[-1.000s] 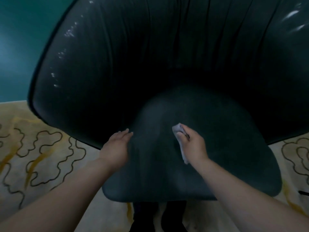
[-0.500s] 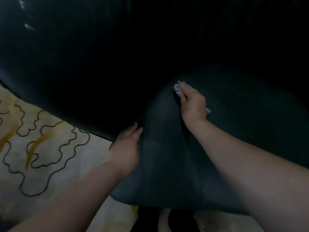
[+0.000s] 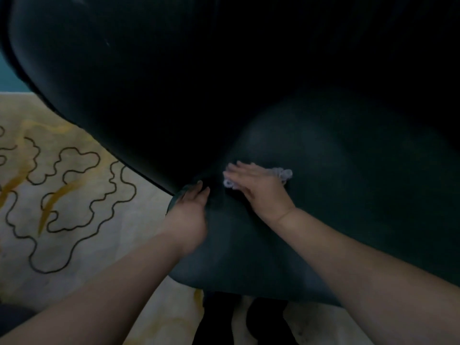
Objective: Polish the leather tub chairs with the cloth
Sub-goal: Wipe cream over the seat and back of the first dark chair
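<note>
A dark leather tub chair (image 3: 124,70) fills most of the view, its curved back wrapping around the rounded seat cushion (image 3: 348,170). My right hand (image 3: 256,188) lies flat on the seat's left part, pressing a small pale cloth (image 3: 282,174) against the leather; the cloth shows on both sides of the hand. My left hand (image 3: 190,212) rests at the seat's left edge, fingers together, touching the leather where the seat meets the chair's side. It holds nothing.
A cream carpet (image 3: 74,207) with black wavy outlines and yellow streaks lies to the left and under the chair. My dark shoes (image 3: 244,319) stand below the seat's front edge. A teal wall (image 3: 7,75) shows at far left.
My right hand has slid the cloth back and to the left across the seat, ending close to my left hand. The left hand has kept its place at the seat's edge.
</note>
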A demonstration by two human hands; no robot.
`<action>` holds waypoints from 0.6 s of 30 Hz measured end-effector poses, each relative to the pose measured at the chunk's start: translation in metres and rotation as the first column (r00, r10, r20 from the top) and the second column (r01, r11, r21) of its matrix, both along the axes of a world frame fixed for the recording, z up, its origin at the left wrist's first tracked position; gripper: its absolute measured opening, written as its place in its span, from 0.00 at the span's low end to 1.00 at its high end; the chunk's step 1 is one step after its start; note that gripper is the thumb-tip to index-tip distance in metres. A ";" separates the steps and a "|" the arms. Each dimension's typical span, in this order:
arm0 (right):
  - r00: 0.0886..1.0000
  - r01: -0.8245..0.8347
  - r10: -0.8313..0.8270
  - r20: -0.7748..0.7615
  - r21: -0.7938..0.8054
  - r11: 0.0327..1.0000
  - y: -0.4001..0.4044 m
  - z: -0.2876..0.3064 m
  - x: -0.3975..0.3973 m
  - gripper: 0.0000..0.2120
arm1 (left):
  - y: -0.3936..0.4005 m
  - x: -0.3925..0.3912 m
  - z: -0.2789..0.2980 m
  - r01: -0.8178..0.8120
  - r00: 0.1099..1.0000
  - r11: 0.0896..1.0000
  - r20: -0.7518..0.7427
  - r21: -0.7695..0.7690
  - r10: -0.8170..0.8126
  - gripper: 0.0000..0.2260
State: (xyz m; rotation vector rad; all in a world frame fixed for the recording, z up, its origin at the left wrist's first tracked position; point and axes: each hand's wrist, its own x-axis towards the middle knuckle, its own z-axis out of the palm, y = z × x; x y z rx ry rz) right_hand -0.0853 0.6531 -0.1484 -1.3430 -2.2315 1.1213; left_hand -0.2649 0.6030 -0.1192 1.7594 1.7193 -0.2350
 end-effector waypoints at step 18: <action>0.749 0.474 -0.630 -0.202 -0.501 0.724 -0.023 0.117 0.036 0.13 | 0.006 0.009 0.131 -0.003 1.000 0.990 0.012 0.142 0.001 0.28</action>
